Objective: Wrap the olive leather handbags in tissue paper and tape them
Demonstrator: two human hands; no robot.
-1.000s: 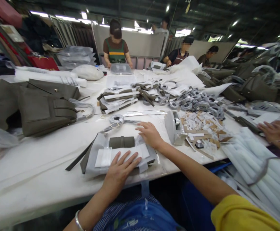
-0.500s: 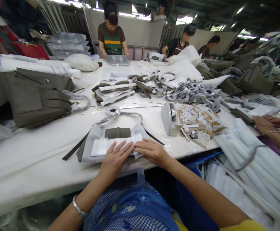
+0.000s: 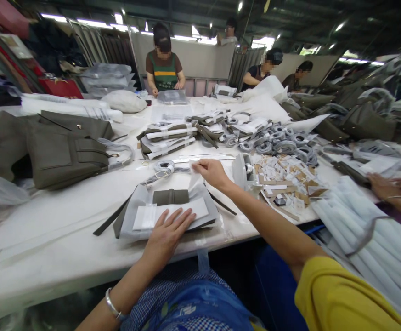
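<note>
On the table in front of me lies an olive leather piece (image 3: 171, 196), partly covered by a thin translucent wrapping sheet (image 3: 126, 219). A white card (image 3: 145, 216) lies across it, with clear tape at its left end. My left hand (image 3: 169, 232) rests flat on the card, fingers stretched out. My right hand (image 3: 212, 172) is raised above the piece's far right side, its fingertips pinching a pale, translucent strip (image 3: 196, 180), either sheet or tape. Dark straps stick out at both sides, and a wrapped strap with a buckle (image 3: 164, 171) lies just behind.
Olive handbags (image 3: 65, 158) stand at left. Wrapped leather pieces (image 3: 167, 135) and coiled wrapped straps (image 3: 285, 145) are piled behind. A tape dispenser (image 3: 242, 170) stands beside loose tags (image 3: 283, 177). White foam rolls (image 3: 362, 230) and a co-worker's hands (image 3: 389, 187) are at right. Other people work across the table.
My right hand has left the card beside my left hand and moved away from me, lifting the translucent strip. My left hand stays pressed on the card. The view has shifted slightly.
</note>
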